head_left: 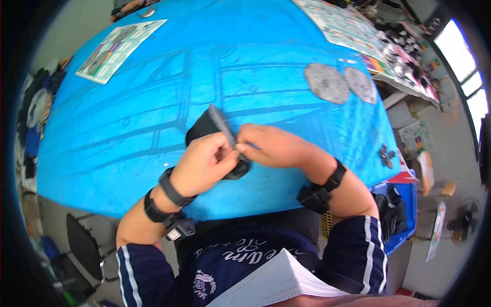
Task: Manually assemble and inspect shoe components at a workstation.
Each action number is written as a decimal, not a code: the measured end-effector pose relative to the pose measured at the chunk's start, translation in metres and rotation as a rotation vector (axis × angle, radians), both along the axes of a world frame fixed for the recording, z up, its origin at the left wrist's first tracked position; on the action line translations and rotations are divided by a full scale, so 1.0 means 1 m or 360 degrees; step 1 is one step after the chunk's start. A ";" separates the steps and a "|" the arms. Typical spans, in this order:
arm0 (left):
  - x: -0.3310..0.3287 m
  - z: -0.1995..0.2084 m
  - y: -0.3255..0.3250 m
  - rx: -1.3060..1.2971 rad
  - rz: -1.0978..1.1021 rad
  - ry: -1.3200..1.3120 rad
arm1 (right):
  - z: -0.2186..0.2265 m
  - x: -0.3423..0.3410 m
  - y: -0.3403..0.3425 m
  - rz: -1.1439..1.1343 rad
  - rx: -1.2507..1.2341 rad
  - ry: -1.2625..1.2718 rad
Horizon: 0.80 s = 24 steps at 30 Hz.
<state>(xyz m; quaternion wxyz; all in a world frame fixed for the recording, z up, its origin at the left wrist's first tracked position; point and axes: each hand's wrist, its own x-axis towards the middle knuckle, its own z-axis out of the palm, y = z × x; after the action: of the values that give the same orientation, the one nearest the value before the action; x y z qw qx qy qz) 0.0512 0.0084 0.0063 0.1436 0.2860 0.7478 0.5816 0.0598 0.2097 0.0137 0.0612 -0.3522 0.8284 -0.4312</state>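
Observation:
A black, soft-looking piece with a grey strip along its edge [203,126] is held just above the blue table cover [153,179]. It looks like folded fabric, but its exact kind cannot be told. My left hand [205,159] is closed on its near part, thumb and forefinger pinching close to the grey strip. From the other side my right hand [273,147] comes in with its fingertips pinched at the same strip, almost touching the left thumb. The fingers and palms hide much of the piece's middle and lower end.
Two flat grey rounded pieces [327,83] lie at the right of the table. A small dark grey piece [387,155] is near its right edge. A printed sheet [120,50] lies far left. Below the right edge stands a blue crate [412,210] with black items; a black chair [83,242] is lower left.

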 end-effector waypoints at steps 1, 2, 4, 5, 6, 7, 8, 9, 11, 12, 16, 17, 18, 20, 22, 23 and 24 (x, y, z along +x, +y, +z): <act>0.001 -0.001 0.001 0.0034 0.0024 -0.0066 | 0.000 0.000 0.001 -0.0031 0.0005 0.0060; 0.001 -0.003 0.005 0.0084 0.0031 -0.0133 | 0.000 0.000 0.003 -0.0083 0.0024 0.0118; 0.001 -0.007 0.009 0.0107 0.0073 -0.0126 | 0.001 -0.002 0.005 -0.0046 -0.0020 0.0108; 0.002 -0.007 0.010 0.0106 0.0069 -0.0094 | 0.002 -0.003 0.005 -0.0046 -0.0031 0.0105; 0.001 -0.007 0.008 0.0106 0.0060 -0.0062 | 0.002 -0.004 0.003 -0.0026 -0.0051 0.0100; 0.001 -0.001 0.005 -0.0094 -0.0027 -0.0209 | 0.001 -0.003 0.004 -0.0027 -0.0070 0.0109; 0.000 -0.002 0.004 -0.0101 -0.0024 -0.0215 | 0.000 -0.003 0.004 -0.0030 -0.0087 0.0120; -0.001 -0.004 0.003 -0.0061 -0.0026 -0.0223 | -0.001 -0.004 0.003 -0.0030 -0.0092 0.0114; -0.002 -0.005 0.002 -0.0019 -0.0036 -0.0229 | -0.002 -0.005 0.003 -0.0032 -0.0140 0.0107; -0.003 -0.005 0.001 -0.0015 -0.0059 -0.0253 | -0.003 -0.004 0.003 -0.0036 -0.0139 0.0105; -0.007 0.001 0.000 -0.0022 -0.0096 -0.0272 | 0.004 -0.003 0.004 -0.0139 -0.0149 -0.0103; -0.007 0.000 0.000 -0.0019 -0.0094 -0.0271 | 0.006 -0.003 0.003 -0.0157 -0.0031 -0.0110; -0.006 -0.003 0.001 0.0001 -0.0039 -0.0207 | 0.004 -0.005 0.002 -0.0154 -0.0029 -0.0110; -0.006 -0.001 0.004 0.0033 -0.0009 -0.0141 | 0.002 -0.008 0.006 -0.0155 -0.0057 -0.0450; -0.009 0.006 0.001 -0.0199 -0.0084 -0.0305 | 0.005 -0.013 0.008 -0.0120 0.0088 -0.0412; -0.010 0.006 0.001 -0.0195 -0.0091 -0.0303 | 0.007 -0.014 0.009 -0.0074 0.0227 -0.0377; -0.010 0.006 0.001 -0.0175 -0.0099 -0.0285 | 0.005 -0.014 0.008 -0.0081 0.0231 -0.0375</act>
<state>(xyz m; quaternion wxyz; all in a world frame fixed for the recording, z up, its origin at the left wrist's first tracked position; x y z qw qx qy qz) 0.0408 0.0090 0.0122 0.2434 0.2477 0.7536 0.5581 0.0462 0.2175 0.0184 0.1725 -0.2726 0.8532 -0.4098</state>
